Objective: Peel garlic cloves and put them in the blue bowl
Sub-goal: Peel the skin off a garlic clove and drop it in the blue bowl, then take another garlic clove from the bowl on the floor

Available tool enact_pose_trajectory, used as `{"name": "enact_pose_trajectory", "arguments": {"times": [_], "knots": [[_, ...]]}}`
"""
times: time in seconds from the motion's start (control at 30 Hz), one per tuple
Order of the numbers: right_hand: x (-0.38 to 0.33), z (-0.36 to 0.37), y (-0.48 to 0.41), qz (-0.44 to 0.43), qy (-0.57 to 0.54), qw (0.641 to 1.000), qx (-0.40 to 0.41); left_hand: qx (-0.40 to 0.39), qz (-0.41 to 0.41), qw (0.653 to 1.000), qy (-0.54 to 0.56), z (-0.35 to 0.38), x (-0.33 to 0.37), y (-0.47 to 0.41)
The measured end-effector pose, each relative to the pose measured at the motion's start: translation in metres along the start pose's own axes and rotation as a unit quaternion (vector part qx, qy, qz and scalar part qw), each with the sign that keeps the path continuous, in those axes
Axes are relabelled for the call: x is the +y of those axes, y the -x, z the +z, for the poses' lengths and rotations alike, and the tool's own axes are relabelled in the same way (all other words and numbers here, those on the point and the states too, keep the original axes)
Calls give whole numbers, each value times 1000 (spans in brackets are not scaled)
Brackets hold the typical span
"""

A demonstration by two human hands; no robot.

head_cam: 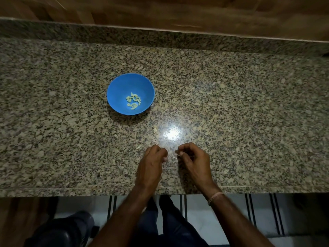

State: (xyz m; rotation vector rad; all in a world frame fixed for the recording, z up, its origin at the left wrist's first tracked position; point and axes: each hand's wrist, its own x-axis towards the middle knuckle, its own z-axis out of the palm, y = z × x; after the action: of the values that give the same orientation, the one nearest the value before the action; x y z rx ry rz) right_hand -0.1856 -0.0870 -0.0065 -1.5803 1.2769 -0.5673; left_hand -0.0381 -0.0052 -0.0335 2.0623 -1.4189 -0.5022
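Head view, looking down on a granite counter (249,104). A blue bowl (121,90) stands upright on the counter, left of centre and well beyond the hands. A small cluster of peeled cloves (133,101) lies in the bottom of the bowl, toward its near-right side.

Both hands are above the near part of the counter, close to its front edge, with a narrow gap between them. The left hand (153,157) has its fingers curled inward, knuckles toward the bowl. The right hand (193,158) is also curled, its thumb and forefinger brought together at the tip and pointing toward the left hand. Something pale shows at the fingertips of each hand, too small and blurred to tell whether it is a clove, a piece of skin or a nail, so it cannot be told whether either hand holds anything. A thin band (215,196) circles the right wrist.

A pale scrap (155,129) lies on the counter between the bowl and the hands, beside a bright glare (171,134). A wooden panel (160,11) runs along the back. Dark trousers (170,223) and striped floor (258,214) show below the front edge.
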Motion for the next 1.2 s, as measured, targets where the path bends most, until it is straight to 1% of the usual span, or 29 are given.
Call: {"name": "enact_pose_trajectory", "arguments": {"times": [0.03,0.1,0.17,0.2,0.27,0.3,0.33,0.37,0.4,0.47,0.5,0.57,0.6,0.63,0.7,0.73,0.8,0.87,0.9,0.97,1.0,1.13,1.2], "knots": [[2,0,2,-6,10,1000,3,10,-15,999,31,-3,0,0],[4,0,4,-26,43,999,3,37,-81,989,121,-13,1,1],[8,2,6,-66,122,990,-14,83,-165,961,204,-25,-1,2],[11,5,10,-89,171,981,-30,108,-200,946,233,-31,-3,4],[7,10,18,-80,185,979,-44,144,-247,922,262,-42,-11,8],[7,16,20,-86,199,976,-29,151,-259,915,270,-46,-14,10],[5,24,21,-98,205,974,-17,153,-265,911,276,-49,-16,13],[1,33,20,-96,187,977,-15,153,-269,908,281,-51,-18,15],[-4,42,19,-88,180,979,-28,153,-270,907,283,-51,-19,17],[-13,56,13,-118,186,974,-60,152,-274,904,292,-50,-20,21],[-17,57,10,-128,184,973,-63,153,-276,901,297,-48,-20,22],[-17,48,2,-104,137,984,-41,160,-281,894,311,-48,-20,26],[-13,41,-2,-101,133,985,-32,165,-282,891,317,-49,-20,28],[-9,33,-5,-105,157,981,-49,171,-284,888,317,-49,-21,29],[-1,24,-2,-134,224,958,-119,178,-298,885,310,-48,-21,33],[-1,25,-1,-151,231,950,-147,183,-309,880,310,-46,-21,35],[-6,36,2,-179,192,950,-168,192,-334,866,318,-41,-16,37],[-4,46,0,-200,147,955,-161,203,-346,861,313,-37,-10,39],[-2,49,-2,-218,151,952,-151,209,-345,863,305,-36,-7,40],[4,53,-5,-264,204,934,-131,217,-347,863,295,-33,-2,41],[3,54,-6,-273,230,926,-124,220,-350,863,292,-32,0,41],[-2,53,-14,-334,316,879,-123,220,-355,862,288,-31,4,44],[0,53,-21,-334,351,865,-130,225,-359,854,303,-32,3,48]]}}
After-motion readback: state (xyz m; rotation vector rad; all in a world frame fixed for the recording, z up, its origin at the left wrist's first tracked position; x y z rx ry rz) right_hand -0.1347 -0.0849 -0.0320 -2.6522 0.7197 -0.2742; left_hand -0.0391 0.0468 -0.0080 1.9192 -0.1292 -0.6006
